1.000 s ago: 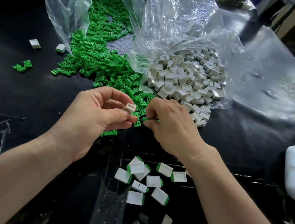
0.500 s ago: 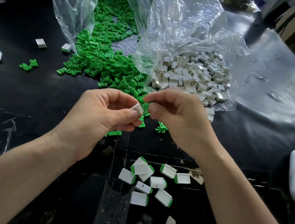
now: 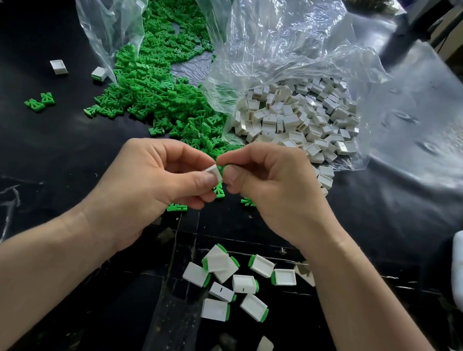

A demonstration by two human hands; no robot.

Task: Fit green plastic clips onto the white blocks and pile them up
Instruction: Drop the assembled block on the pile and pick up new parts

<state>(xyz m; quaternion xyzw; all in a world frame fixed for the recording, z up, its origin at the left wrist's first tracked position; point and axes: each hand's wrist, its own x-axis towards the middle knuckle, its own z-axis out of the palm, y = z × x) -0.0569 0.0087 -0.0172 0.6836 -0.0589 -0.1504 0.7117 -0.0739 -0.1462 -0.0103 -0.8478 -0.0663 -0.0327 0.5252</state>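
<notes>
A block (image 3: pixel 213 172) is held tilted between the thumb and fingers of the left hand (image 3: pixel 150 185), above the bench (image 3: pixel 37 157). The right hand (image 3: pixel 272 192) is set just beside it, thumb and forefinger pinched together at the block's upper corner. What is pinched there is hidden by the fingertips, though a clip is judged likely. The two hands are thus close together, almost touching over the block.

The fitting step is judged to be in hand, with no green yet seen on the held block. For the next move, the clip would need to be lined up with the block's end and pressed home while the block is braced by the left hand. The finished piece would then be laid with the others.

Those fitted blocks (image 3: pixel 228 283) lie nearer the person in a loose cluster, mostly flat, with a couple overlapping, so little piling has been done. Beyond the hands, loose clips (image 3: pixel 159 90) are spilled from one clear bag (image 3: pixel 104 14). Unfitted blocks (image 3: pixel 298 119) are heaped in the mouth of a second bag (image 3: pixel 285 36) to the right.
</notes>
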